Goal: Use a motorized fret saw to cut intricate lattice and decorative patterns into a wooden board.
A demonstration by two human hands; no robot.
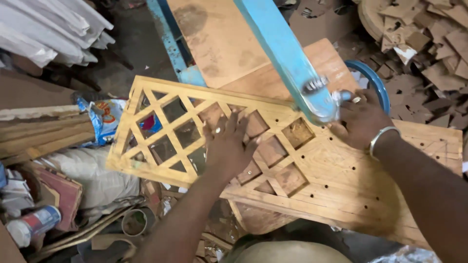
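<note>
**Lattice panel under the saw arm**

Pale wooden panel (pixel 312 170) cut into a diamond lattice is lying across the middle of the frame, slanting down from upper left to lower right, its left half overhanging clutter. At far left, planks (pixel 44 131) and a printed plastic bag (pixel 105 119) are sitting beside its edge. The left hand (pixel 229 143) is pressing flat on the lattice, fingers spread open. Right of it, a light blue metal saw arm (pixel 287 58) is reaching down from the top centre. The right hand (pixel 363 119), wearing a silver bangle (pixel 382 139), is closing around the arm's lower end. Cardboard scraps (pixel 429 44) are piling up at upper right.
</note>
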